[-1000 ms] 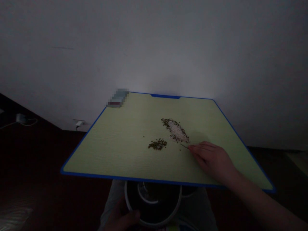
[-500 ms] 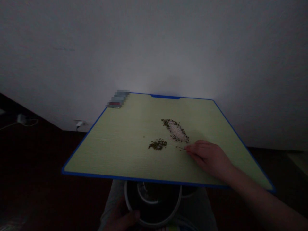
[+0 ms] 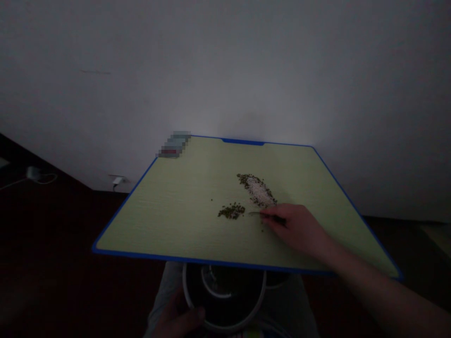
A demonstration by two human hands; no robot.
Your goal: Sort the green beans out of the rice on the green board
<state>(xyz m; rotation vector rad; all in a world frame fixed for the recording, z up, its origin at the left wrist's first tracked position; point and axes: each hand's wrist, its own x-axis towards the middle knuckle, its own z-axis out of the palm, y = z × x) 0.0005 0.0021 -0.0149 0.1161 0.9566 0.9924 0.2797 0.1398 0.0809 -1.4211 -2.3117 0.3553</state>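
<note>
In the head view my right hand [image 3: 294,227] is closed in a pinch over the pale green board [image 3: 169,197]. A thin, slender tool [image 3: 254,213] sticks out from its fingertips; its exact kind is unclear. The tip points left at a small heap of dark green beans [image 3: 230,211] mixed with a few pale grains. Just beyond my fingers lies a longer heap of whitish grains [image 3: 257,188], edged with dark green beans. Below the board's near edge, my left hand [image 3: 183,321] grips the rim of a dark bowl [image 3: 259,307] on my lap.
Blue trim [image 3: 141,256] borders the board, which stands close to a grey wall [image 3: 225,70]. A blurred-out flat object [image 3: 174,144] lies at the far left corner. Left of the board, a white plug [image 3: 118,180] sits in a wall socket. The room is dim.
My right hand has moved a little left, bringing the thin tool's tip closer to the small bean heap. My left hand and the bowl look unmoved.
</note>
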